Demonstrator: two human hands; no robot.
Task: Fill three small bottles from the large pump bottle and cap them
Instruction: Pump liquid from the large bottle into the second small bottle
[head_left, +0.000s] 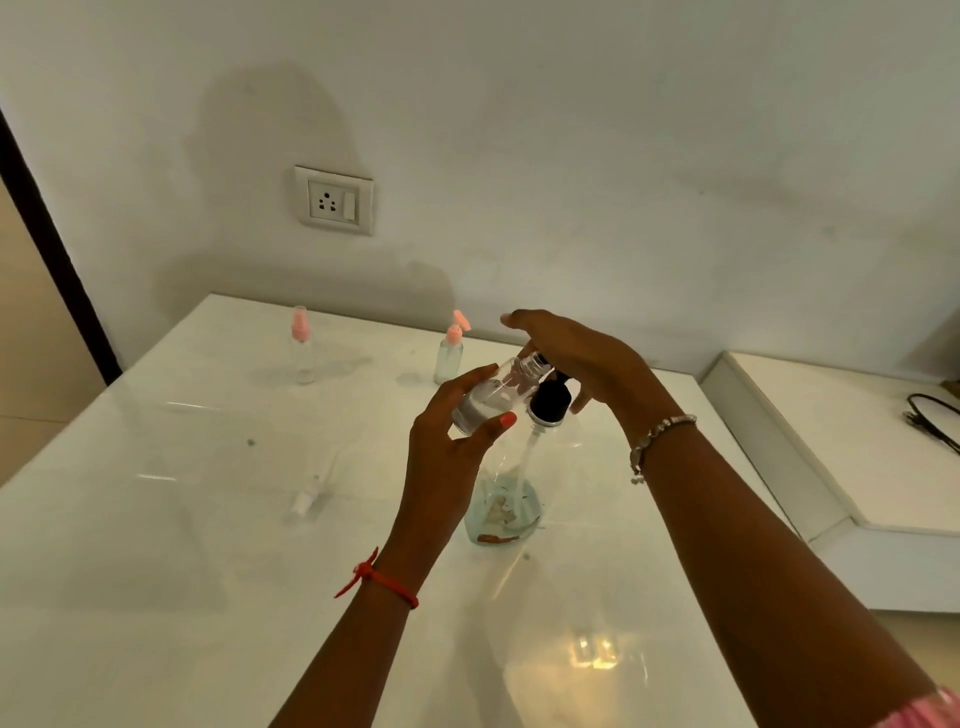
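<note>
My left hand (457, 431) grips a small clear bottle (485, 400), tilted with its open neck up against the black pump head (550, 397) of the large clear pump bottle (506, 499). That large bottle stands mid-table with a little bluish liquid at its bottom. My right hand (576, 358) lies flat over the pump head, fingers straight, pressing on it. A white cap with a dip tube (306, 499) lies on the table to the left. Two small bottles with pink tops stand at the back: a spray bottle (301, 353) and a pump bottle (449, 353).
The white glossy table (156, 519) runs to a wall with a socket plate (335, 200). A lower white ledge (831, 467) with a black cable (930, 415) sits to the right. A dark door frame (47, 223) stands at the left.
</note>
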